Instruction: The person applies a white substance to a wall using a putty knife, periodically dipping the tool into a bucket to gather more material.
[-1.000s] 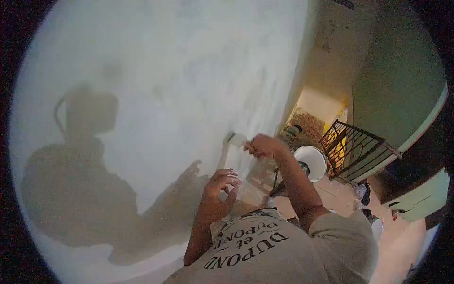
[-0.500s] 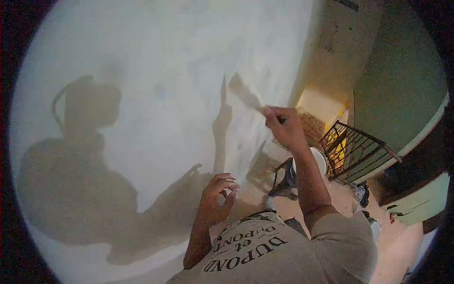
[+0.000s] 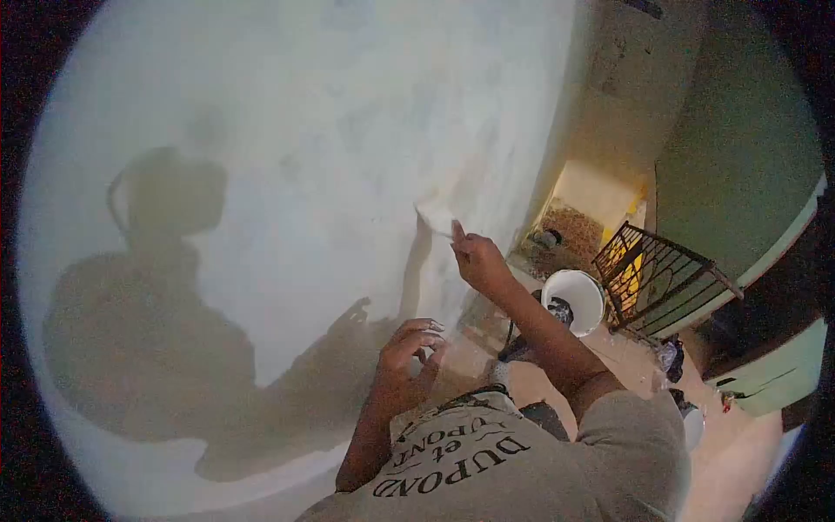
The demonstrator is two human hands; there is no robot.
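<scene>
My right hand [image 3: 478, 259] is raised against the pale wall [image 3: 304, 139] and grips a paintbrush [image 3: 437, 215], whose wide white-coated bristles press on the wall just above the hand. My left hand [image 3: 404, 358] hovers lower, near my chest, with the fingers curled loosely and apart, holding nothing. My shadow falls on the wall at the left. A white paint bucket [image 3: 574, 300] sits on the floor below my right forearm.
A dark metal wire rack [image 3: 661, 274] stands to the right of the bucket. A green wall [image 3: 739, 148] and a lit yellow doorway lie beyond. Small items lie scattered on the pinkish floor at the lower right.
My right hand swept the brush up the wall, then back down to about mid-height. The left hand stayed almost still.
</scene>
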